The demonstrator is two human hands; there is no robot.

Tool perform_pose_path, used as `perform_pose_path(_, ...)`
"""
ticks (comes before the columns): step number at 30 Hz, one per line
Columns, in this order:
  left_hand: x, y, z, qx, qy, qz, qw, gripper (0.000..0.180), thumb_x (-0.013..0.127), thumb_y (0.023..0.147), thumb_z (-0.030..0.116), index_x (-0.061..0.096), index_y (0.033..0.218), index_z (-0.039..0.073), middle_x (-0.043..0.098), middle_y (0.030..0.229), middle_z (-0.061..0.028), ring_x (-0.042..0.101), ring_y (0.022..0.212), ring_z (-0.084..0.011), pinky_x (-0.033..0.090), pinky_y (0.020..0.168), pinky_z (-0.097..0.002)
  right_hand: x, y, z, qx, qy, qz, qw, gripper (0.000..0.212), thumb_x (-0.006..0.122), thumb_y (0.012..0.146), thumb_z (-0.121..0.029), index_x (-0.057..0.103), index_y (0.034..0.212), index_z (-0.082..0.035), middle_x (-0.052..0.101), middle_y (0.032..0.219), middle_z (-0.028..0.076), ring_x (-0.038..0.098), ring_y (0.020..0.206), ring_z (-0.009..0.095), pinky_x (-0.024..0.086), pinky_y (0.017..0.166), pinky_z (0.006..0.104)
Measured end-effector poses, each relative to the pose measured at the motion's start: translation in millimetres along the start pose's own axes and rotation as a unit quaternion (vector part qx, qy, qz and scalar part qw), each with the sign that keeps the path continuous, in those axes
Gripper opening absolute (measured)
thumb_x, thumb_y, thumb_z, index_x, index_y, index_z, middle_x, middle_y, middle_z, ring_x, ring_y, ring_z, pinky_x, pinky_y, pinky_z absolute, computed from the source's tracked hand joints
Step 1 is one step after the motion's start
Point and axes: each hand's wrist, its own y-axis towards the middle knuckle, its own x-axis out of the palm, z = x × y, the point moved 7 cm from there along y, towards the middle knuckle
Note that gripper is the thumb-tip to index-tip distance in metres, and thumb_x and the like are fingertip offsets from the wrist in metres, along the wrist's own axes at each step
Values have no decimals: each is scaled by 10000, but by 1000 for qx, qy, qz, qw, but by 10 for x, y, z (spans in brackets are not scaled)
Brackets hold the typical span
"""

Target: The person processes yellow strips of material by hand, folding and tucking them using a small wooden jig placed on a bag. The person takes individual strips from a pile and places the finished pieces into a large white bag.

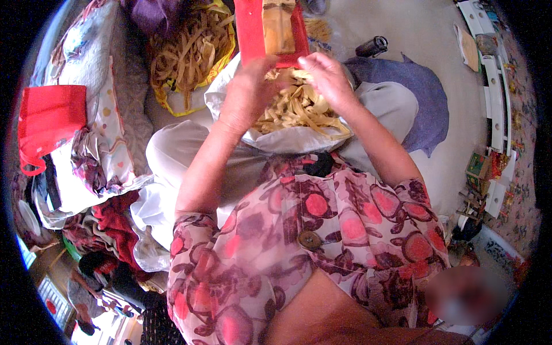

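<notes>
My left hand is raised over the left rim of a white cloth sack; motion smears its fingers. On the other side of the sack, the fingertips of my right hand are pinched together, and what is between them is too small to make out. Thin pale-yellow strips, curled and tangled, fill the sack in my lap. Just beyond both hands lies a red board carrying a tan wooden block with a dark band across it.
A yellow-edged bag of browner strips stands at the far left. A dark cylinder and a blue-grey cloth lie on the floor to the right. Bedding with a red bag is on the left. People are visible at the lower left.
</notes>
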Motion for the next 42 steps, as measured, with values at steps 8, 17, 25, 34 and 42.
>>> perform_pose_path(8,267,-74,-23,10,134,-131,982,190,576,748,88,517,926,55,545,865,-133,560,848,-331,465,665,-423,224,-86,152,39,-38,-106,993,221,512,901,-262,522,804,-63,417,568,-37,371,461,31,281,405,176)
perform_pose_path(17,-70,148,71,239,167,25,956,161,622,718,207,497,717,106,498,648,-49,542,624,-251,423,534,-373,417,-449,-471,-70,-38,-138,987,170,544,863,-190,543,768,-49,438,579,-56,388,512,31,310,458,211)
perform_pose_path(25,239,249,-417,-49,-223,-46,973,215,508,898,220,536,1026,50,525,713,0,528,650,-144,428,584,-293,-37,191,-295,-139,-109,3,984,188,608,814,-188,608,760,-8,550,603,-10,470,564,54,385,520,230)
perform_pose_path(34,161,431,-594,-145,-101,-20,984,215,533,848,190,551,1014,55,624,855,-183,623,815,-259,467,726,-331,-145,513,-205,-96,-70,38,992,165,588,838,-175,604,801,-16,473,609,-63,395,550,15,307,474,186)
perform_pose_path(42,114,584,-757,-190,-35,2,981,263,549,819,290,584,967,75,621,750,-178,617,738,-322,471,678,-384,-96,755,-236,-172,-103,61,978,218,608,786,-207,596,745,6,572,599,76,515,561,130,418,544,290)
